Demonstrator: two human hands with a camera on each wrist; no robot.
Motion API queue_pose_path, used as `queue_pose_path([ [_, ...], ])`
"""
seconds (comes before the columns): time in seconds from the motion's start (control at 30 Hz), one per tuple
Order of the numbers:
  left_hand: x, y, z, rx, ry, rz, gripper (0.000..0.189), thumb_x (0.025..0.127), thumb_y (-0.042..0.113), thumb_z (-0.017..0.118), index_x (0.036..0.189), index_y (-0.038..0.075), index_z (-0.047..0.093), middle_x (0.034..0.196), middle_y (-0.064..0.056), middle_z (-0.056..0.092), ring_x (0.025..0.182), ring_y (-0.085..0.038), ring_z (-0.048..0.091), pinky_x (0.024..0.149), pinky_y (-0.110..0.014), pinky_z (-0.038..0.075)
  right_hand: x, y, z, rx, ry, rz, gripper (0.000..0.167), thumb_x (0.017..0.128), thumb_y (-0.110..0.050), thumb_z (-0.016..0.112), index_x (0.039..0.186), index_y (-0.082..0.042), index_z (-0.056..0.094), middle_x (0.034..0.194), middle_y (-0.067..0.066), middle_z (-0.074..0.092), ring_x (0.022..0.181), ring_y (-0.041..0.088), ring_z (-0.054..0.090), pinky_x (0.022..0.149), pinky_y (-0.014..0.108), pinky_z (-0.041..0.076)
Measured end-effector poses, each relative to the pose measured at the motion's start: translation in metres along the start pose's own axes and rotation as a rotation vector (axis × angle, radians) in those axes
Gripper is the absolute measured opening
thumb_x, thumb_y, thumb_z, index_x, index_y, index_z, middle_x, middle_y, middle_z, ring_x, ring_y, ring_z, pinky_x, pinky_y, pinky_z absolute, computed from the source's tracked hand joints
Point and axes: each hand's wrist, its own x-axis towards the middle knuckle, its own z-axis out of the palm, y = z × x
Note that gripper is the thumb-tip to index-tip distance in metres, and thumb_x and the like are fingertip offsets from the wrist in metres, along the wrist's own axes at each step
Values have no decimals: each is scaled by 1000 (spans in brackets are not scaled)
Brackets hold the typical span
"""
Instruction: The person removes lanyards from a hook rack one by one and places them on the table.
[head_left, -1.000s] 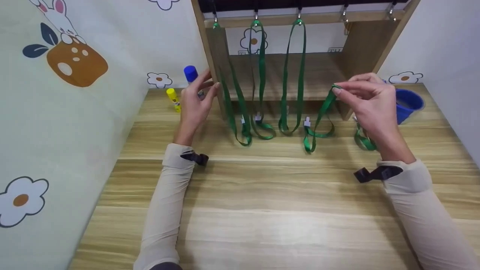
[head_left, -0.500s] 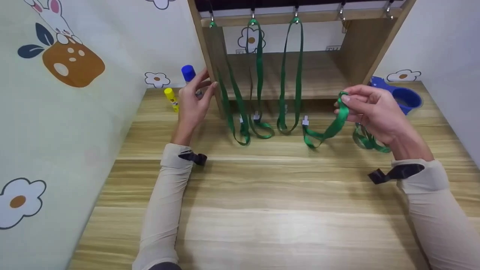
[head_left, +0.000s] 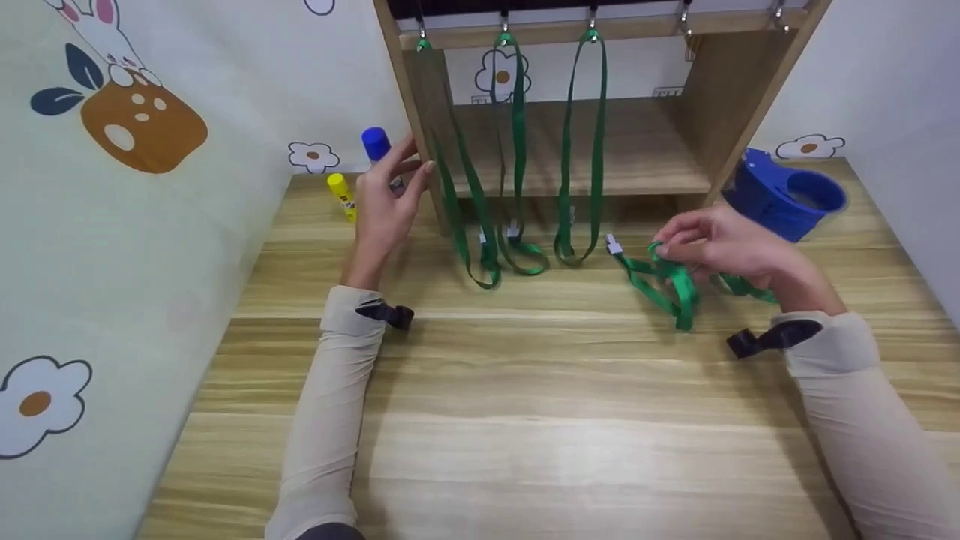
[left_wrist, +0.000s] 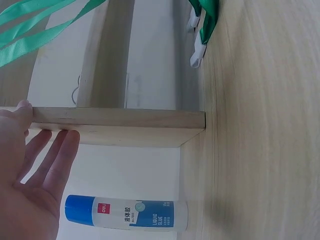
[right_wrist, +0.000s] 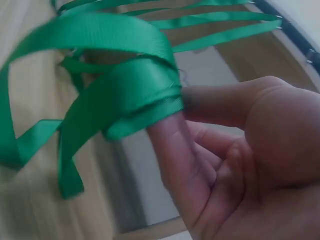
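Note:
My left hand (head_left: 390, 199) holds the left side panel (left_wrist: 120, 117) of a wooden shelf, thumb at its front edge and fingers along its outer face. My right hand (head_left: 724, 244), low before the shelf's right side, pinches a green lanyard (right_wrist: 130, 85) between thumb and fingers. Loops of the strap droop over the fingers, and its pale clip (head_left: 613, 244) lies toward the left. Part of another green lanyard (head_left: 746, 287) shows on the table behind the right hand. Three green lanyards hang from the shelf's hooks, one of them this long loop (head_left: 602, 150).
Two hooks at the right, such as this metal hook (head_left: 684, 21), carry no lanyard. A blue tape dispenser (head_left: 772, 199) stands right of the shelf. At the left are a blue-capped liquid glue bottle (left_wrist: 127, 212) and a yellow glue stick (head_left: 343, 196). Walls flank the wooden table (head_left: 480, 375).
The right hand has come down from shelf-board height toward the table, with the lanyard gathered into lower loops. The tape dispenser is now more exposed. My left hand stays on the panel.

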Motion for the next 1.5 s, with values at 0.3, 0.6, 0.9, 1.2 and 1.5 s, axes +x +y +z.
queue_pose_path([
  [0.3, -1, 0, 1, 7, -10, -5, 48, 107, 17, 69, 154, 10, 60, 151, -11, 68, 126, -26, 75, 102, -36, 65, 32, 9, 23, -83, 130, -50, 25, 108, -23, 70, 124, -4, 71, 107, 10, 78, 88, 18, 68, 74, 24, 63],
  [0.6, 0, -1, 0, 9, -1, -16, 48, 107, 18, 69, 153, 9, 60, 150, -11, 68, 126, -25, 75, 99, -33, 65, 45, 12, 43, -384, 275, -207, 9, 100, -17, 79, 103, -8, 82, 99, 15, 80, 82, 24, 68, 70, 26, 53],
  [0.9, -1, 0, 0, 5, 1, -8, 47, 107, 17, 70, 153, 10, 61, 150, -11, 69, 125, -25, 75, 101, -40, 65, 41, 13, 52, -488, 226, -203, 29, 98, -25, 83, 117, -4, 80, 113, 20, 79, 102, 36, 72, 94, 58, 60],
  [1.2, -1, 0, -1, -1, -3, -7, 47, 108, 18, 69, 153, 10, 60, 151, -11, 68, 125, -26, 75, 102, -43, 65, 27, 0, 61, -605, 178, -126, 71, 88, -54, 88, 138, -6, 70, 134, 21, 72, 116, 37, 68, 98, 63, 58],
  [1.5, 0, -2, 0, 5, 8, 29, 47, 106, 14, 70, 151, 4, 61, 147, -16, 70, 122, -28, 76, 97, -39, 67, 29, -2, 64, -579, 231, -90, 44, 93, -20, 85, 128, 5, 74, 113, 26, 78, 97, 36, 73, 84, 55, 62],
])
